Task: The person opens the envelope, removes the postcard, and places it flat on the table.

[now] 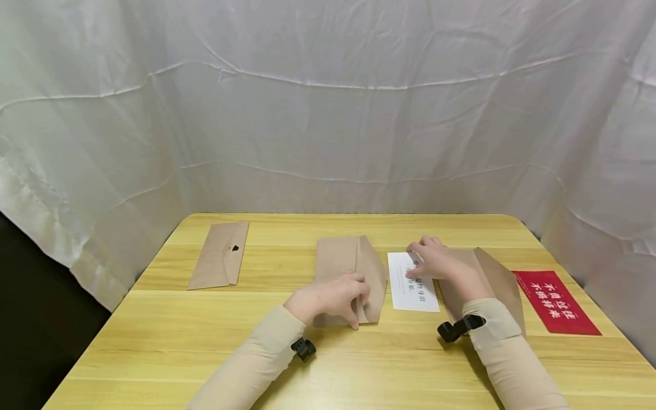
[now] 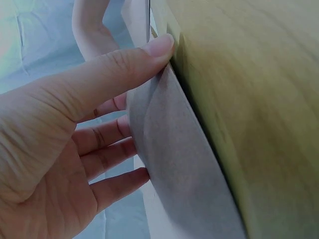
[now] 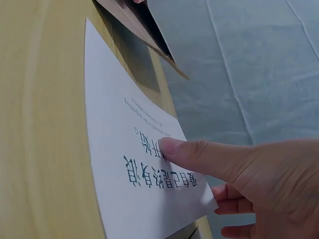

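My left hand (image 1: pixel 333 297) grips the middle brown paper envelope (image 1: pixel 334 256), whose flap points right. In the left wrist view the thumb is at the envelope's near edge, and the other fingers lie against its bowed paper (image 2: pixel 172 149). Between that envelope and another to its right lies a white card (image 1: pixel 412 297) with dark Chinese characters. My right hand (image 1: pixel 435 263) pinches this card: the thumb presses on its printed face in the right wrist view, while the other fingers are at its edge, partly hidden.
Under my right wrist is a second brown envelope (image 1: pixel 499 279), flap unfolded to the right. Beyond it lies a red card (image 1: pixel 556 302) with white characters. A closed envelope (image 1: pixel 215 259) with a small black mark rests at the left. White curtains (image 1: pixel 328 125) surround the wooden table (image 1: pixel 154 353).
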